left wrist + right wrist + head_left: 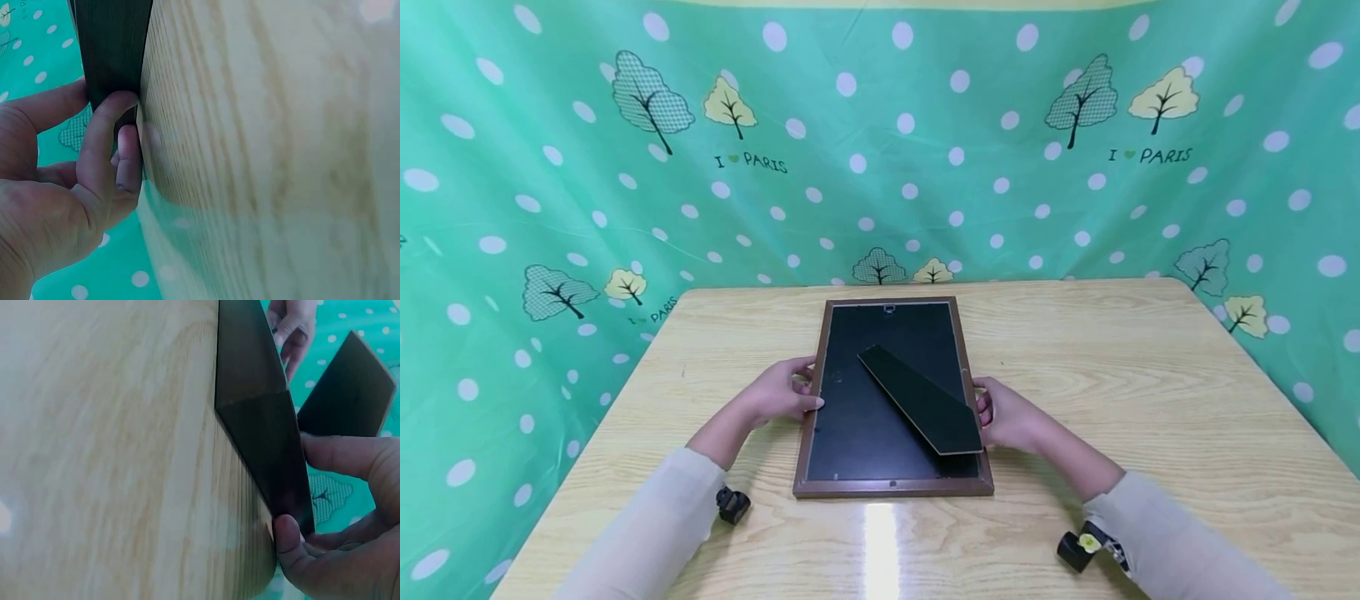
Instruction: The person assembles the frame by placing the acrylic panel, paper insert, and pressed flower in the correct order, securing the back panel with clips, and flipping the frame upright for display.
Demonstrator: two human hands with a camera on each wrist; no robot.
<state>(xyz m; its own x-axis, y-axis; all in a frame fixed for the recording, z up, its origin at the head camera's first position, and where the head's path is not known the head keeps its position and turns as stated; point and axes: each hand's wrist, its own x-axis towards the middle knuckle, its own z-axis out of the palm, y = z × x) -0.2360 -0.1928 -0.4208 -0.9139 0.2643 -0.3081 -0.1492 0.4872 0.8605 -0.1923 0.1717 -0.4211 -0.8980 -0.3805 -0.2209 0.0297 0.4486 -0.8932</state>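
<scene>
A brown picture frame (850,392) lies face down on the table, its black backing turned up. The backing's stand leg (921,400) slants across it, its wide end raised near the right edge. My left hand (782,390) grips the left side of the frame, thumb on top. On the opposite side my right hand (1009,415) holds the right edge, close to the leg's wide end. The left wrist view has fingertips (128,100) at the frame's side (115,44). In the right wrist view, thumb and fingers pinch the frame's edge (269,444).
The light wooden table (1112,367) extends on both sides of the frame. A green dotted curtain (910,183) with printed trees hangs behind and beside it. Small black cameras (732,505) sit on both wrists.
</scene>
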